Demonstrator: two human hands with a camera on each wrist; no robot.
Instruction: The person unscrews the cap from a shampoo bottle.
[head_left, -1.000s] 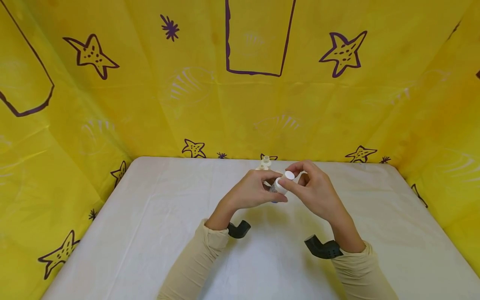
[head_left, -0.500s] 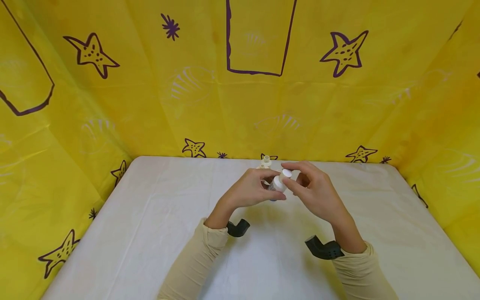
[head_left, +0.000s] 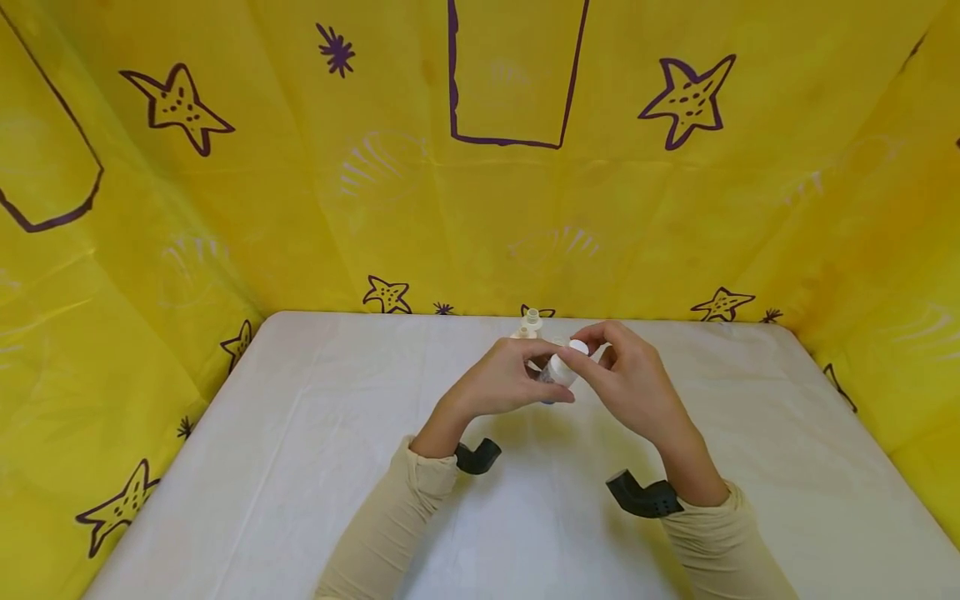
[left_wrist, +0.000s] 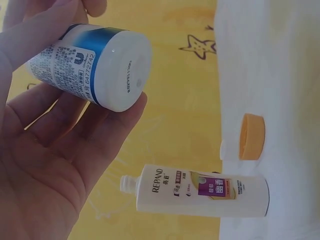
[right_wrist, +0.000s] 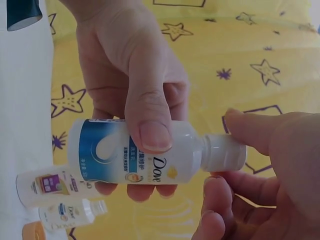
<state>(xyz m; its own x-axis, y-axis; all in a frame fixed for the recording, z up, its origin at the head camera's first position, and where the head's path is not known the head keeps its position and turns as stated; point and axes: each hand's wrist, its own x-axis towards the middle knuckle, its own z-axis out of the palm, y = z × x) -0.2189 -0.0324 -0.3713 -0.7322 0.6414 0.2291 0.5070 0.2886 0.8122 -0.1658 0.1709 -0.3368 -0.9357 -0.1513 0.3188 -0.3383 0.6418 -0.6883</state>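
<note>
A small white and blue Dove bottle (right_wrist: 187, 160) is held above the table by my left hand (head_left: 495, 383), its thumb across the label and its fingers behind. In the left wrist view the bottle's base (left_wrist: 127, 72) faces the camera. My right hand (head_left: 630, 387) pinches the white cap (right_wrist: 225, 152) on the bottle's neck between thumb and fingers. The bottle lies tilted, cap toward the right hand. Behind the hands stand an uncapped white Repand bottle (left_wrist: 155, 195) and a second small Dove bottle (right_wrist: 65, 214), also uncapped.
An orange cap (left_wrist: 253, 137) lies on the white-covered table (head_left: 360, 467) near the Repand bottle, with a small white object (left_wrist: 223, 150) beside it. Yellow cloth (head_left: 480, 217) with starfish drawings surrounds the back and sides. Dark wrist mounts (head_left: 643, 496) sit on both forearms.
The right thumb and fingers have shifted on the cap, and the thumb now covers more of it. The left hand and the bottle have hardly moved.
</note>
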